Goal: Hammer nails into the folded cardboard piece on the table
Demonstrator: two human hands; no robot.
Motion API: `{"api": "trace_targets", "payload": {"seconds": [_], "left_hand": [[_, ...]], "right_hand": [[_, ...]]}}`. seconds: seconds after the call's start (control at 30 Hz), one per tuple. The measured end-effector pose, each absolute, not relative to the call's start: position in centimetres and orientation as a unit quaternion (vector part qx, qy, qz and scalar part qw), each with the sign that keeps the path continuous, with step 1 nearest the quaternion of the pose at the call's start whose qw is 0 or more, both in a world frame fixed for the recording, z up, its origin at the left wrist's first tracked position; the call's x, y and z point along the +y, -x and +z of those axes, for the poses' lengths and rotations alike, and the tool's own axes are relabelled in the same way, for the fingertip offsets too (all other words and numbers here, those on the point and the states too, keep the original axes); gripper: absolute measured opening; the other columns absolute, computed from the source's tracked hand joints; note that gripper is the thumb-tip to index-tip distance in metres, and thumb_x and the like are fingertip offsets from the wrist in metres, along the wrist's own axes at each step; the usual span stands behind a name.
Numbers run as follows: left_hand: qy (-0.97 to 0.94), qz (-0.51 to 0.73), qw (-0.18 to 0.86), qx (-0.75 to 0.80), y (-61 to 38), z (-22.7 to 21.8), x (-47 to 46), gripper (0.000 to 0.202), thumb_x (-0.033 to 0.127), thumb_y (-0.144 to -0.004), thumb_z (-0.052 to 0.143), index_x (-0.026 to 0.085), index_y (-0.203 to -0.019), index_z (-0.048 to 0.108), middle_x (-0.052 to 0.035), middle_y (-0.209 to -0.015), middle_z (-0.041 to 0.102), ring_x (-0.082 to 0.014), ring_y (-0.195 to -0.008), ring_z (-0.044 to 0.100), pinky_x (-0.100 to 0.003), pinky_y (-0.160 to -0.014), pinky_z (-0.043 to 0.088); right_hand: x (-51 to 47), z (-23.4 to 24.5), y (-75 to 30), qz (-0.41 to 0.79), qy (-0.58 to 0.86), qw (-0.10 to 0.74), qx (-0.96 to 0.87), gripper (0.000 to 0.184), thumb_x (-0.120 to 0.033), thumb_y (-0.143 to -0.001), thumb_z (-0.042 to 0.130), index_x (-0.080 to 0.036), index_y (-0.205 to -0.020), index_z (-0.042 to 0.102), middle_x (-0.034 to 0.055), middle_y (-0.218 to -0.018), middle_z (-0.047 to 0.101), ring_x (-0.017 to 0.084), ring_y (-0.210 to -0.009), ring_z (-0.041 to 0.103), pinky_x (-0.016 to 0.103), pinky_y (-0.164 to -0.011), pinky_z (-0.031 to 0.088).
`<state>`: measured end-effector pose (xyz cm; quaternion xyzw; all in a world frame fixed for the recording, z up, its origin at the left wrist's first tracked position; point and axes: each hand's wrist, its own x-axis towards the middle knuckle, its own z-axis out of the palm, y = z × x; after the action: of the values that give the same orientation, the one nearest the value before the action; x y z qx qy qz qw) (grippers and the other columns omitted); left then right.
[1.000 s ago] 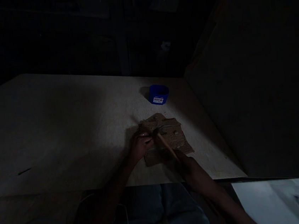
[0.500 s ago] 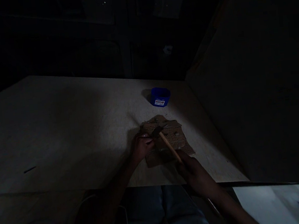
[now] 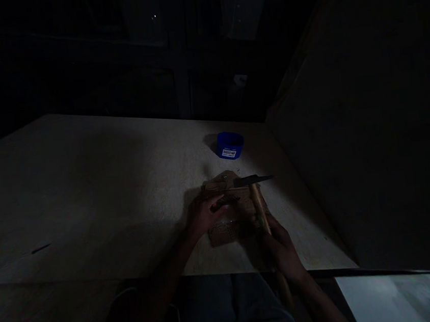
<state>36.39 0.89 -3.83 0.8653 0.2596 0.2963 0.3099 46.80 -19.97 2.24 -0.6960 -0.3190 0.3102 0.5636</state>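
The scene is very dark. My right hand [image 3: 282,251] is closed around the wooden handle of a hammer [image 3: 258,202], whose metal head is raised above a brown perforated piece of leather or board [image 3: 225,226] on the pale table [image 3: 88,195]. My left hand [image 3: 203,216] rests on the left part of that piece, fingers pinched on something small I cannot make out.
A small blue tub [image 3: 230,145] with a label stands on the table behind the brown piece. A dark panel [image 3: 371,155] rises along the table's right side. A light sheet [image 3: 406,297] lies at the bottom right. My lap shows below the table edge.
The hammer head has lifted off the brown piece and swung up to the right; my right hand shifted slightly right. My left hand stays in place.
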Motion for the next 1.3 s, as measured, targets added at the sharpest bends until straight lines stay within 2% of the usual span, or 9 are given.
{"api": "trace_targets", "payload": {"seconds": [0.07,0.13,0.3,0.4,0.57,0.77,1.0,1.1,1.3], "left_hand": [[-0.866,0.298,0.312,0.252,-36.6,-3.8,1.0,0.028,0.034,-0.081,0.077,0.025,-0.107,0.076,-0.0027,-0.089,0.078,-0.0164,-0.075,0.071,-0.03,-0.072,0.057],[-0.867,0.298,0.316,0.244,-36.7,-3.9,1.1,0.022,0.033,-0.082,0.076,0.026,-0.104,0.077,-0.0032,-0.1,0.079,-0.0184,-0.085,0.073,-0.032,-0.08,0.058],[-0.872,0.276,0.324,0.243,-36.7,-4.3,1.4,0.019,0.036,-0.083,0.075,0.029,-0.101,0.078,-0.0019,-0.104,0.078,-0.02,-0.095,0.074,-0.034,-0.085,0.058],[-0.876,0.265,0.321,0.241,-36.6,-4.2,1.4,0.017,0.037,-0.085,0.073,0.03,-0.1,0.079,-0.0007,-0.102,0.079,-0.0192,-0.093,0.074,-0.032,-0.083,0.057],[-0.877,0.259,0.314,0.255,-36.7,-3.8,1.2,0.013,0.036,-0.084,0.074,0.029,-0.094,0.08,-0.0013,-0.093,0.079,-0.0186,-0.083,0.074,-0.031,-0.075,0.057],[-0.872,0.267,0.313,0.266,-36.8,-3.4,0.9,0.01,0.034,-0.085,0.073,0.028,-0.09,0.08,-0.0008,-0.09,0.079,-0.0173,-0.08,0.073,-0.029,-0.071,0.055],[-0.857,0.27,0.341,0.276,-36.9,-4.0,0.9,0.014,0.034,-0.085,0.073,0.027,-0.094,0.08,-0.002,-0.098,0.079,-0.0184,-0.09,0.074,-0.031,-0.082,0.056],[-0.842,0.269,0.367,0.291,-36.9,-4.6,1.0,0.015,0.036,-0.082,0.076,0.027,-0.094,0.08,-0.0019,-0.096,0.079,-0.0186,-0.088,0.074,-0.031,-0.083,0.056],[-0.823,0.295,0.384,0.297,-36.8,-5.3,1.1,0.027,0.042,-0.075,0.081,0.026,-0.097,0.079,-0.0013,-0.08,0.076,-0.0145,-0.07,0.069,-0.024,-0.067,0.054]], "right_hand": [[-18.7,2.3,-46.7,0.353,0.659,0.615,-0.252,0.035,-0.046,-0.087,0.061,-0.022,-0.113,0.057,-0.0095,-0.055,0.047,0.008,-0.034,0.039,0.018,-0.03,0.033],[-17.2,2.2,-46.8,0.369,0.614,0.664,-0.215,0.035,-0.046,-0.086,0.065,-0.023,-0.11,0.053,-0.0109,-0.057,0.049,0.005,-0.03,0.031,0.015,-0.026,0.028],[-14.4,0.5,-48.1,0.341,0.541,0.743,-0.197,0.035,-0.042,-0.082,0.068,-0.024,-0.106,0.049,-0.0044,-0.087,0.067,0.001,-0.029,0.034,0.015,-0.024,0.032],[-14.1,-0.7,-48.8,0.331,0.544,0.751,-0.174,0.037,-0.042,-0.08,0.071,-0.024,-0.104,0.049,-0.0033,-0.091,0.07,0.0,-0.029,0.035,0.015,-0.024,0.032],[-14.2,-1.2,-49.2,0.333,0.539,0.762,-0.138,0.038,-0.041,-0.077,0.073,-0.023,-0.1,0.049,-0.0033,-0.089,0.071,0.0,-0.028,0.035,0.015,-0.023,0.032],[-14.2,-0.7,-48.9,0.343,0.547,0.751,-0.14,0.037,-0.041,-0.078,0.073,-0.023,-0.101,0.051,-0.0027,-0.09,0.071,0.0,-0.028,0.036,0.015,-0.023,0.032],[-14.1,-1.3,-49.1,0.343,0.535,0.76,-0.135,0.04,-0.04,-0.074,0.077,-0.022,-0.1,0.052,-0.0044,-0.083,0.071,0.001,-0.027,0.035,0.015,-0.022,0.031],[-14.4,-1.5,-49.4,0.358,0.506,0.773,-0.135,0.037,-0.038,-0.075,0.076,-0.022,-0.101,0.054,-0.0053,-0.077,0.069,0.001,-0.027,0.033,0.013,-0.022,0.03],[-15.0,-2.0,-50.3,0.385,0.425,0.807,-0.145,0.028,-0.028,-0.079,0.072,-0.021,-0.102,0.058,-0.0081,-0.064,0.062,0.0,-0.028,0.026,0.01,-0.023,0.029]]}}
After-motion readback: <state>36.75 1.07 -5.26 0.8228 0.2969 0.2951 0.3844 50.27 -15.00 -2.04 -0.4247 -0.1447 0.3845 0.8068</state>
